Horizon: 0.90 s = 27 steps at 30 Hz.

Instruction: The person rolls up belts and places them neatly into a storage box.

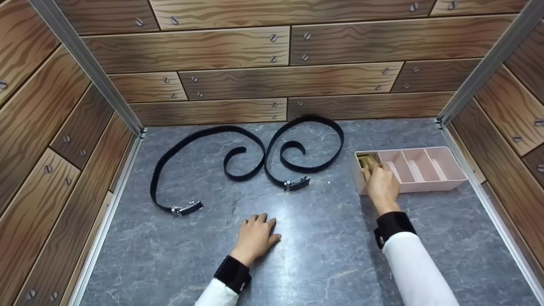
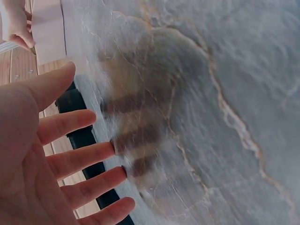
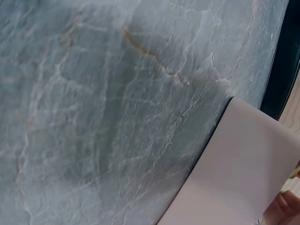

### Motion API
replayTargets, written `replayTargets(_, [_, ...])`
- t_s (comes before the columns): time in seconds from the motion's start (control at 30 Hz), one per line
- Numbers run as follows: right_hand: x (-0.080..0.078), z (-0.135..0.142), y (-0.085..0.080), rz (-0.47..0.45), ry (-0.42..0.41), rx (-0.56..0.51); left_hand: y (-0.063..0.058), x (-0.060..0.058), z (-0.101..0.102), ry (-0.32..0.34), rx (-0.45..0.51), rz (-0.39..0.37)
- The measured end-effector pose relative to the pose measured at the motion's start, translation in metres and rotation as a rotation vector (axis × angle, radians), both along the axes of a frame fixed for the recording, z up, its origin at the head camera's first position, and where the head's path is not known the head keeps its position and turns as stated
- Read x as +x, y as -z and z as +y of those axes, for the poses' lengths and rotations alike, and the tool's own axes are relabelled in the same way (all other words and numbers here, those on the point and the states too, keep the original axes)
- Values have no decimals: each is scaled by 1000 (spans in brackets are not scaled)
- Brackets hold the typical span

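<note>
My right hand (image 1: pixel 382 182) reaches into the leftmost compartment of a pink divided box (image 1: pixel 429 187). Its fingertips pinch a gold-coloured piece (image 1: pixel 364 160), largely hidden by the fingers and the box wall. In the right wrist view, a ribbed edge of the gold-coloured piece (image 3: pixel 287 185) shows by the fingers, beyond the box's side (image 3: pixel 239 159). My left hand (image 1: pixel 254 238) is palm down, close over the grey marbled surface, its fingers spread and holding nothing. Ahead of it lie two black belts, one at left (image 1: pixel 158 170) and one at right (image 1: pixel 340 148), both loosely coiled with silver buckles.
Wood-patterned panels (image 1: pixel 238 80) wall in the surface (image 1: pixel 314 246) at the back and both sides. Metal rails (image 1: pixel 102 225) run along its side edges. The box's other visible compartments, divided by thin pink walls, stand right of my right hand.
</note>
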State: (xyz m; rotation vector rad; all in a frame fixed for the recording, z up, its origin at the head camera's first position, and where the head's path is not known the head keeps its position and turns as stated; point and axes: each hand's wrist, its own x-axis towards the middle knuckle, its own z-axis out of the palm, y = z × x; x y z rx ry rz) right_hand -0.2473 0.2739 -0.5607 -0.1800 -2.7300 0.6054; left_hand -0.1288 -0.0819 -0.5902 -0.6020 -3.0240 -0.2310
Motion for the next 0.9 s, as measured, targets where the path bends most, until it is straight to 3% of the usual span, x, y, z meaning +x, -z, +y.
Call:
replayTargets(0.23, [4, 4, -2, -48, -49, -47, 1, -1, -1, 11, 15, 10])
replayTargets(0.43, [14, 7, -4, -78, -100, -20, 1, -5, -3, 21, 21, 25])
replayTargets(0.67, [25, -4, -2, 63, -135, 39, -3, -15, 0, 19, 40, 20])
replayTargets(0.8, [32, -28, 1, 141, -285, 114, -8, -25, 5, -7, 58, 1])
replayTargets(0.9, [35, -51, 4, 86, -444, 132, -10, -31, 8, -33, 73, 6])
